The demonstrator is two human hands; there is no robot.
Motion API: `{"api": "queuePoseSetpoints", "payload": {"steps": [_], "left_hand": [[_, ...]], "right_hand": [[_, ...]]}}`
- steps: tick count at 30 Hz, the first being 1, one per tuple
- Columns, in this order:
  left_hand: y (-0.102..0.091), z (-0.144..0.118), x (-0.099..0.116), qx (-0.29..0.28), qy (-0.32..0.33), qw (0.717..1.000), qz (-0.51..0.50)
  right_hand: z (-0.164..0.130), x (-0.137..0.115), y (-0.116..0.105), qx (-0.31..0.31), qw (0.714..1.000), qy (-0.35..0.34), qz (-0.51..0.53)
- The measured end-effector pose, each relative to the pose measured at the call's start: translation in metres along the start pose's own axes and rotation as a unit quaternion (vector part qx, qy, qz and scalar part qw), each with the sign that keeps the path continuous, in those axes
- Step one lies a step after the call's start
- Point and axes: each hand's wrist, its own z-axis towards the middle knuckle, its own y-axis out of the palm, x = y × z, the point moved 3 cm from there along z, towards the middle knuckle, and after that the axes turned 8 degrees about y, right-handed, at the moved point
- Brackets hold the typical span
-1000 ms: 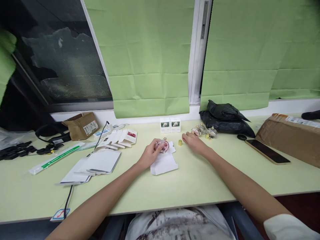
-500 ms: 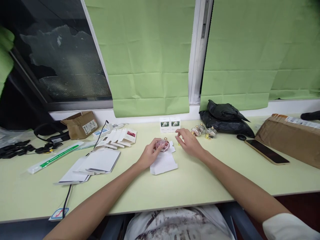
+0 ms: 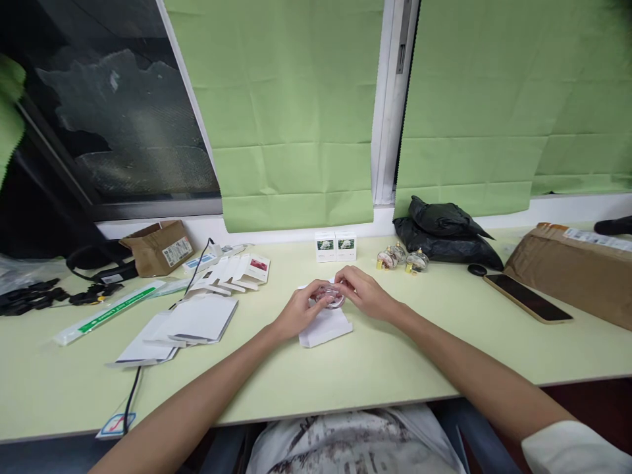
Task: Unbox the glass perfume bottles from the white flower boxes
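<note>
My left hand (image 3: pixel 301 308) is closed around a round, clear glass perfume bottle (image 3: pixel 332 296) with a pinkish tint. My right hand (image 3: pixel 364 291) has its fingers pinched together at the top of the bottle, hiding its neck; what they hold, if anything, does not show. Below both hands lies an unfolded white paper box (image 3: pixel 326 329), partly covered by the bottle and my left hand. Beyond my right hand, several similar glass bottles (image 3: pixel 417 262) with gold parts are grouped on the table.
Two small white boxes (image 3: pixel 336 247) with flower pictures stand at the back. Flat white cartons (image 3: pixel 202 316) lie to the left, near a brown box (image 3: pixel 165 249). Black plastic bags (image 3: pixel 444 240), a phone (image 3: pixel 528 298) and a large brown parcel (image 3: pixel 573 276) are on the right.
My right hand has moved left and down to the bottle's top, its fingers closing together. The small gold piece beside it is out of sight. My left hand keeps its hold.
</note>
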Motion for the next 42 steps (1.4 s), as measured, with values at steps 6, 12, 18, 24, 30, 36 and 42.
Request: {"api": "queuePoseSetpoints", "payload": {"steps": [6,12,18,24,30,36,42], "left_hand": [[-0.008,0.000,-0.013,0.027,-0.007,1.000,0.001],[-0.018,0.001,-0.030,0.054,-0.024,0.997,0.052],[-0.017,0.001,-0.030,0.054,-0.020,0.996,0.073],[-0.017,0.001,-0.029,0.048,-0.015,0.995,0.085],[-0.017,0.001,-0.029,0.042,-0.008,0.995,0.086],[-0.017,0.001,-0.029,0.037,-0.011,0.995,0.089],[-0.017,0.000,-0.025,0.030,-0.022,0.995,0.090]], "right_hand": [[0.011,0.019,-0.049,0.083,0.989,0.014,-0.121],[0.009,0.065,-0.101,0.032,0.913,0.168,-0.370],[-0.003,0.110,-0.116,-0.032,0.837,0.298,-0.457],[-0.009,0.123,-0.125,-0.019,0.813,0.337,-0.474],[-0.009,0.121,-0.128,-0.021,0.814,0.355,-0.460],[-0.007,0.114,-0.127,-0.044,0.831,0.329,-0.446],[-0.006,0.110,-0.129,-0.051,0.847,0.327,-0.416]]}}
